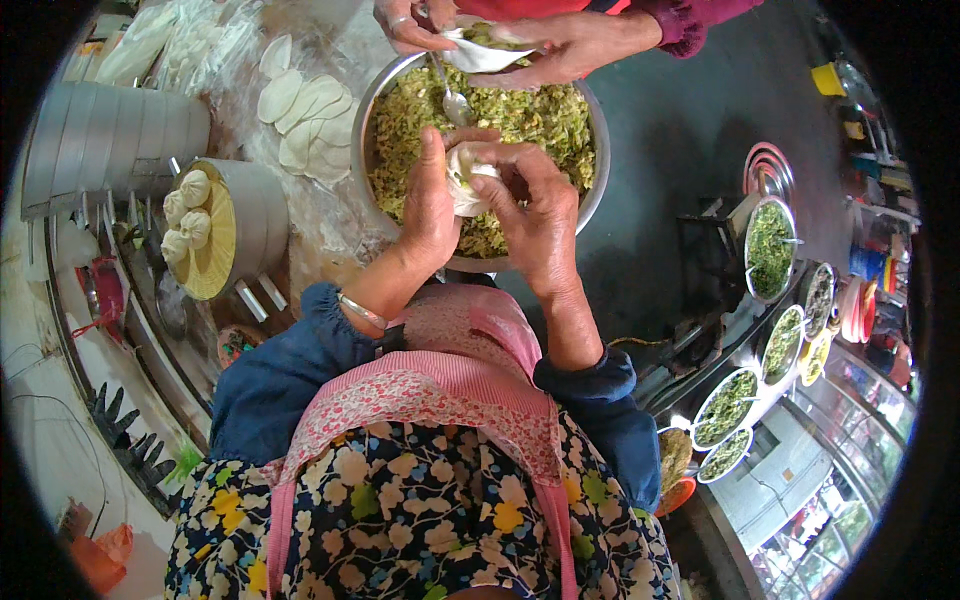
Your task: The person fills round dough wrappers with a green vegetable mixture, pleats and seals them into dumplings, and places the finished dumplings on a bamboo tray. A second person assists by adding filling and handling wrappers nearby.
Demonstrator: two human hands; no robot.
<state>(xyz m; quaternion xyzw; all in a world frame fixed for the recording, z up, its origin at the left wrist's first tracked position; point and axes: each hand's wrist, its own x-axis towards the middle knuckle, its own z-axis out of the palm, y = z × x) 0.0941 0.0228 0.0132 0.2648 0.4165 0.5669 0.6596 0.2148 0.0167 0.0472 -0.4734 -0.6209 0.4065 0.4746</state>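
Observation:
Over a large metal bowl of chopped green filling, a partly gathered dough bun sits between my hands. My left hand cups it from the left, thumb upright. The fingertips of my right hand pinch its pleated edge, and a bit of green shows at the opening. A metal spoon rests on the filling, just beyond the bun. Across the bowl, another person's hands hold an open dough wrapper with filling in it.
Flat dough wrappers overlap on the floury worktop at left. A steamer holds several pleated buns on a yellow liner, near stacked metal steamers. At right stand several bowls of chopped greens.

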